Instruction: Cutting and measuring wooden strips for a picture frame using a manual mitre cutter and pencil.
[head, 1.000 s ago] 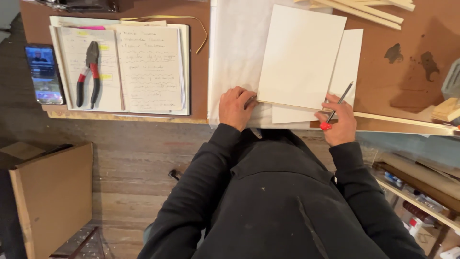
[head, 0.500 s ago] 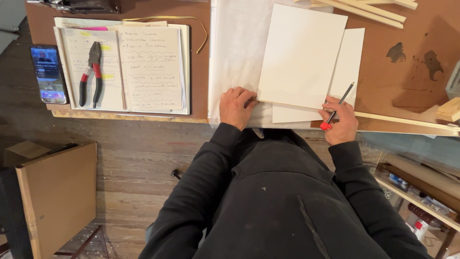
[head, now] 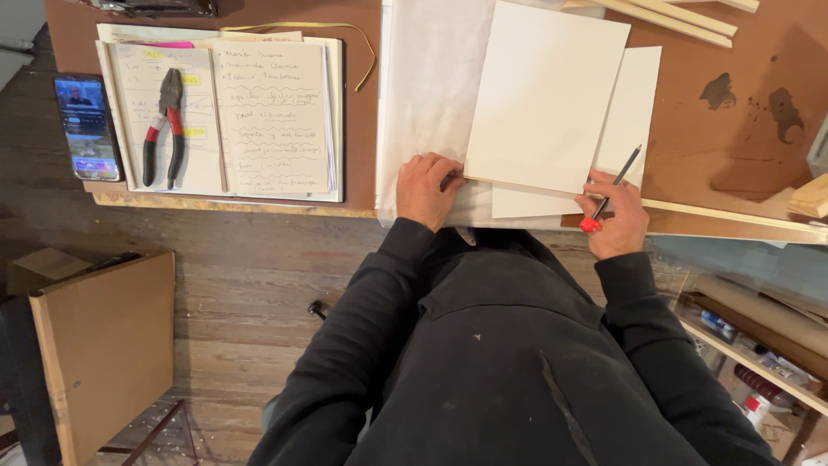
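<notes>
On the brown workbench point(head: 742, 52), the left hand point(head: 429, 187) stays pressed flat at the white board's point(head: 548, 95) near left corner while the right hand point(head: 614, 214), barely shifted, keeps pinching a red-capped pencil point(head: 609, 194) by its right edge, marking apparently paused.

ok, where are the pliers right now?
Head view, far left of the table: the red-handled pliers lie on the left page of the open notebook, just right of the phone.
</notes>
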